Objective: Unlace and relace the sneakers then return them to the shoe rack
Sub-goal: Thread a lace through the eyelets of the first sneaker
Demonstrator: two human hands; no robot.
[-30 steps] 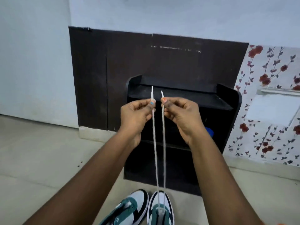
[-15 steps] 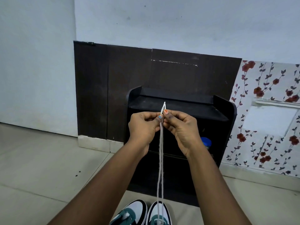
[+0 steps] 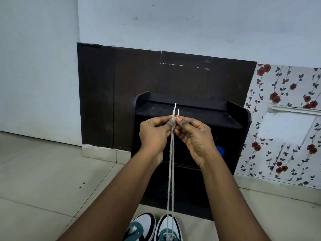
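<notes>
Two white, green and black sneakers stand side by side on the floor at the bottom edge: the left sneaker [image 3: 141, 226] and the right sneaker [image 3: 168, 229]. A white shoelace [image 3: 170, 180] runs up taut from the right sneaker in two strands. My left hand [image 3: 153, 134] pinches one strand near its tip. My right hand [image 3: 192, 136] pinches the other strand. Both hands are raised in front of the black shoe rack [image 3: 231, 136], thumbs touching, with the two lace tips sticking up side by side, the left tip a little higher.
The shoe rack stands against a dark brown wall panel [image 3: 121, 94]. A blue object [image 3: 220, 150] sits inside the rack, partly hidden by my right hand. Floral wallpaper [image 3: 286, 119] covers the wall on the right. Pale floor tiles [image 3: 43, 180] spread to the left.
My hands came together, bringing the two lace ends side by side. The view tilted up, so the sneakers sit lower in frame.
</notes>
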